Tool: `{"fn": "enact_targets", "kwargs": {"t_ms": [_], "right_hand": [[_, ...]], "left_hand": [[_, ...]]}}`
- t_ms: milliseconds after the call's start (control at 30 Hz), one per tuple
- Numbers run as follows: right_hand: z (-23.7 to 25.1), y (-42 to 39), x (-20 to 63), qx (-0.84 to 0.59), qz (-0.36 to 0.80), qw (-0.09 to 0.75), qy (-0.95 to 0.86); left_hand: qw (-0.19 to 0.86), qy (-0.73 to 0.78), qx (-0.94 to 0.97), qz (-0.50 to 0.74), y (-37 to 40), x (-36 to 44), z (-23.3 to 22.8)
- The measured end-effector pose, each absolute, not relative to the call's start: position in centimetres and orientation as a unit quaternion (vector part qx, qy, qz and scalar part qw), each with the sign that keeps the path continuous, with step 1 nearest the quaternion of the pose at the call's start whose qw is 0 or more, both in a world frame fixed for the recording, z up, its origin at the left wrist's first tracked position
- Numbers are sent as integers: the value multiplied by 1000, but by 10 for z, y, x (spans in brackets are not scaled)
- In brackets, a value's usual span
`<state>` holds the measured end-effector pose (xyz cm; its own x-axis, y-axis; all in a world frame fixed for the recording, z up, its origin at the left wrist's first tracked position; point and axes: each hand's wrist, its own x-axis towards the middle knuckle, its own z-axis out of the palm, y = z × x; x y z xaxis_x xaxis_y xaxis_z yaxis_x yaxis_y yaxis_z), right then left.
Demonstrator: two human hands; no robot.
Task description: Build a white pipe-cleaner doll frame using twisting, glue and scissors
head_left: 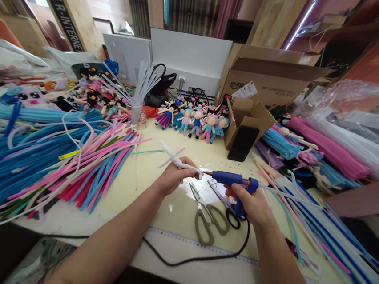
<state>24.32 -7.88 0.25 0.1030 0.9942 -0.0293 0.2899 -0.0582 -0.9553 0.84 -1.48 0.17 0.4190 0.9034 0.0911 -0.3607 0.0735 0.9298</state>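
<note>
My left hand (179, 175) pinches a white pipe-cleaner figure (173, 158), whose fuzzy limbs cross and stick out past the fingers. Wrapped around the handle of a blue hot glue gun (228, 178) is my right hand (253, 204). The gun's nozzle points left, close to the end of the white piece; whether it touches I cannot tell. A clear glue stick (288, 194) runs out of the gun's back. Below the hands lie scissors with grey-brown handles (205, 224), partly beside a second pair with dark handles (234, 220).
Pipe cleaners in many colours (50, 155) cover the left side, and more (328, 235) lie on the right. Small dolls (196, 122) stand at the back by an open cardboard box (242, 116) and a black phone (243, 142). A black cord (180, 265) crosses the front over a ruler strip.
</note>
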Motion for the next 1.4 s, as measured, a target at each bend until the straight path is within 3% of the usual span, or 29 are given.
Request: {"fn": "enact_targets", "kwargs": {"t_ms": [1167,1400], "right_hand": [[14,-83,238,-635,380,411,-533],[12,-79,244,-643,327,450,-526]], "left_hand": [[678,263,503,467,-14,8,0],[679,284,479,479,-11,7,0]]}}
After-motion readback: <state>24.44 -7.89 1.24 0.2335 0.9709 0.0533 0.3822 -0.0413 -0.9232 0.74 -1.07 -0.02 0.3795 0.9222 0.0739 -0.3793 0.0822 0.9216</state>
